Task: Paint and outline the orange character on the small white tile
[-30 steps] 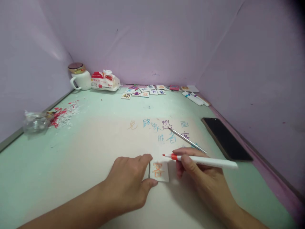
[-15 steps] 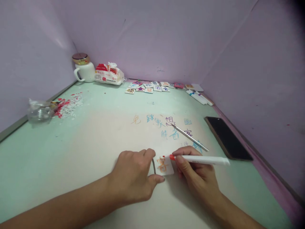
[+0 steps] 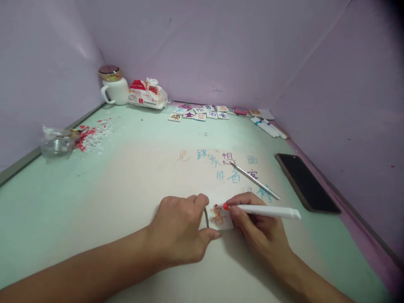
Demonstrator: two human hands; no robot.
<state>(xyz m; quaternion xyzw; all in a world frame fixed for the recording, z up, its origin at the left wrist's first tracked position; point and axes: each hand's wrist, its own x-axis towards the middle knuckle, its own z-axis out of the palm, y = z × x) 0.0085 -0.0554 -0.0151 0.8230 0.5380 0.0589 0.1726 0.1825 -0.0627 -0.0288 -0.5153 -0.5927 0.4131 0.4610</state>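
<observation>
Holding tile [image 3: 219, 219] and marker [image 3: 268, 211] at green tabletop [image 3: 151, 128] within lilac walls [image 3: 214, 46].

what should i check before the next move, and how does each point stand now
1. Small white square tile with an orange character steadied by the left hand: ok, thumb and fingers at its left end.
2. Slim white marker with a red tip in the right hand's grip: ok.
3. Marker uncapped: ok, tip bare.
4. Tip touching the tile: cannot tell, contact or hovering.
5. Thin silver metal tool off the tile: ok, lying beyond it.
</observation>
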